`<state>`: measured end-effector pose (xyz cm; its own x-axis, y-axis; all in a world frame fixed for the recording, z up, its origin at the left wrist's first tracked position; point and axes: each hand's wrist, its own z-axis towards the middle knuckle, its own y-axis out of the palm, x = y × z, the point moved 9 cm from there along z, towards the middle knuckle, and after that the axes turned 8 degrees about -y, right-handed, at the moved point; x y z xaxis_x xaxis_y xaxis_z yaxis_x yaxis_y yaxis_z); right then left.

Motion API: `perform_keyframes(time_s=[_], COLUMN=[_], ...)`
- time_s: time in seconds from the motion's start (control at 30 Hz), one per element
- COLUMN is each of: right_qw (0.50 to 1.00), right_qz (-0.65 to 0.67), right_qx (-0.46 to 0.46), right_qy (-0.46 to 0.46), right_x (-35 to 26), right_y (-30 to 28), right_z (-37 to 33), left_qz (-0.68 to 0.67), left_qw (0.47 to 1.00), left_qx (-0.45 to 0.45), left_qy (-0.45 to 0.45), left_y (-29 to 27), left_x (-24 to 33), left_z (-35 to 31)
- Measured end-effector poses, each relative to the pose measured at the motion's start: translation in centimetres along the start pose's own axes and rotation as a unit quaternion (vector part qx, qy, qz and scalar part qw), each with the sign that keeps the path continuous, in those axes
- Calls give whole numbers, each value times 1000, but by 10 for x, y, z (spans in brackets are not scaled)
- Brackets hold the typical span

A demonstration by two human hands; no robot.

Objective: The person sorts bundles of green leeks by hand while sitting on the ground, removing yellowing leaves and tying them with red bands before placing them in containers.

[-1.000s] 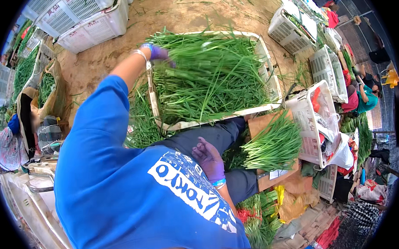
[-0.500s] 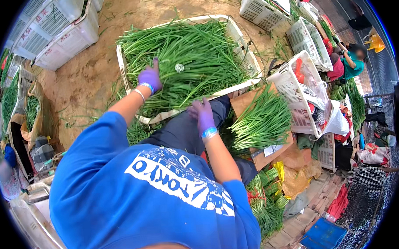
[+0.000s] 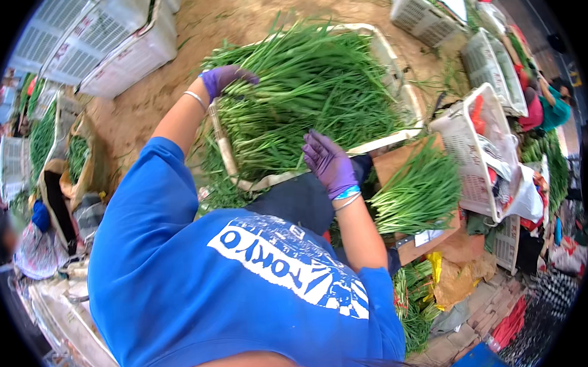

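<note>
as the head view is showing, green stalks (image 3: pixel 317 95) are filling a white crate (image 3: pixel 415 105) at upper centre. the left hand (image 3: pixel 233 78) is touching their upper-left ends, fingers bending; whether they are gripping, i cannot tell. the right hand (image 3: pixel 330 164) is hovering open at mid-frame near the crate's lower rim.

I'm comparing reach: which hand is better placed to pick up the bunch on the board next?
Probably the right hand: it looks empty and is nearer the bunch on the board. The left hand is farther off, at the greens by the crate's left side.
</note>
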<state>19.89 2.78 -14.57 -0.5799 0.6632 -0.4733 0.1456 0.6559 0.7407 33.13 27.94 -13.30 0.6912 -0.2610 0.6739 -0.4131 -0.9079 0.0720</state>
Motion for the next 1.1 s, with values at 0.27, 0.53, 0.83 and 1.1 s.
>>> perform_keyframes(time_s=[0.27, 0.53, 0.83, 1.1], right_qw=[998, 896, 798, 990], right_qz=[0, -414, -599, -10], right_qx=[31, 61, -51, 138], right_qy=[54, -145, -31, -18], right_x=[69, 103, 96, 61], right_y=[52, -35, -2, -44], right_z=[49, -8, -37, -53], left_qz=[-320, -410, -335, -525], left_qw=[938, 894, 930, 813], left_qx=[-130, -169, -148, -247], left_qy=[-23, -66, -16, 37], left_y=[113, 166, 201, 162], left_x=[-71, -151, -142, -130], left_z=[-26, -54, -72, -102])
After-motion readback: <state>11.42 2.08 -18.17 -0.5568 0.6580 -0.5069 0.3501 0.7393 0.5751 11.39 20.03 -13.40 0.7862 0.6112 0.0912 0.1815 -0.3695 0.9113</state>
